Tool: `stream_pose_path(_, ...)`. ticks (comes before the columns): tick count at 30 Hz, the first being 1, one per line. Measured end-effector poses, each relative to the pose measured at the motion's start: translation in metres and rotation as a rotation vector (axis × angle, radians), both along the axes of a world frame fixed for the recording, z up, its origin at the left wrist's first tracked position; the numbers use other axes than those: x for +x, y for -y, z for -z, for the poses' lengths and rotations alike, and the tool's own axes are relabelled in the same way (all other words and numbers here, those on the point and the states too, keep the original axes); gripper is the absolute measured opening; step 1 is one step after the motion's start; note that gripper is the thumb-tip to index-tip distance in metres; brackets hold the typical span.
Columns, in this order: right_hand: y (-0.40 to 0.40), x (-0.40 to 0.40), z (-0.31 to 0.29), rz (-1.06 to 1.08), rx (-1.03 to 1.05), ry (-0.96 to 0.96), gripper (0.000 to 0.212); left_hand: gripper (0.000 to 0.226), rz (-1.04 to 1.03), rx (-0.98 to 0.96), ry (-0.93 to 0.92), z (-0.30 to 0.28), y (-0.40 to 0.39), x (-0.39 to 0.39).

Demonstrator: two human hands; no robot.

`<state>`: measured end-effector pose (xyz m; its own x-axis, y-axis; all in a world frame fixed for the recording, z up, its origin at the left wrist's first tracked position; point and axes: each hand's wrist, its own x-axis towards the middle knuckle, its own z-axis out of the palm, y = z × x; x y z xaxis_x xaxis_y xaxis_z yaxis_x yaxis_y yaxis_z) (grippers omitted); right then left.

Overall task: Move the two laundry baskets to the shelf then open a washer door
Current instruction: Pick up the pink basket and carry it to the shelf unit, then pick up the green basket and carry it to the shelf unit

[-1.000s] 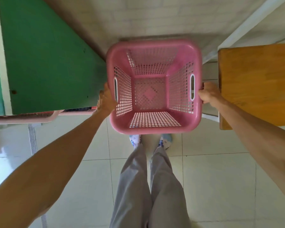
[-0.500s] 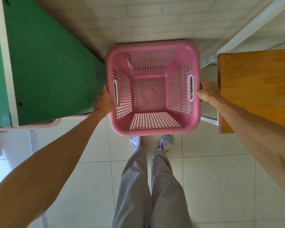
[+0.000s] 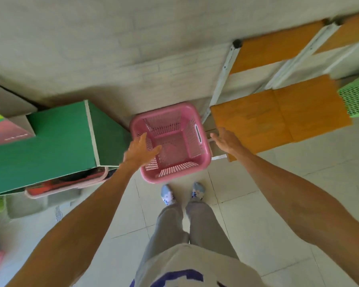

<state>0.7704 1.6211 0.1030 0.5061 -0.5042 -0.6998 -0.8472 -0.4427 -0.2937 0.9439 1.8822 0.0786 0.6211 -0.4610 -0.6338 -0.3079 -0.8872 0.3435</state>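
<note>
A pink laundry basket (image 3: 174,141) stands on the floor against the wall, between a green box and a wooden shelf (image 3: 278,117). My left hand (image 3: 140,150) hovers open over the basket's left rim, fingers spread. My right hand (image 3: 224,141) is open just right of the basket, apart from its handle slot. A green laundry basket (image 3: 355,100) shows partly at the right edge, on the shelf board. No washer is in view.
A large green box (image 3: 56,141) stands to the left, with a pink tray (image 3: 71,183) of red items under it. White metal shelf posts (image 3: 222,79) rise by the wall. My feet (image 3: 182,192) stand on pale floor tiles just before the basket.
Both hands have let go of the pink basket, which now rests lower on the floor. The view has pulled back and up, showing more shelf and the green basket.
</note>
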Motion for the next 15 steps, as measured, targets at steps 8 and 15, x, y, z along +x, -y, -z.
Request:
stream_pose_path(8, 0.045, -0.142, -0.104, 0.283, -0.186, -0.017, 0.064, 0.086, 0.591, 0.022, 0.273, -0.101, 0.105, -0.013)
stream_pose_path(15, 0.109, -0.32, -0.167, 0.617, -0.34, -0.053, 0.069, 0.088, 0.933, -0.181, 0.415, -0.174, 0.297, -0.126)
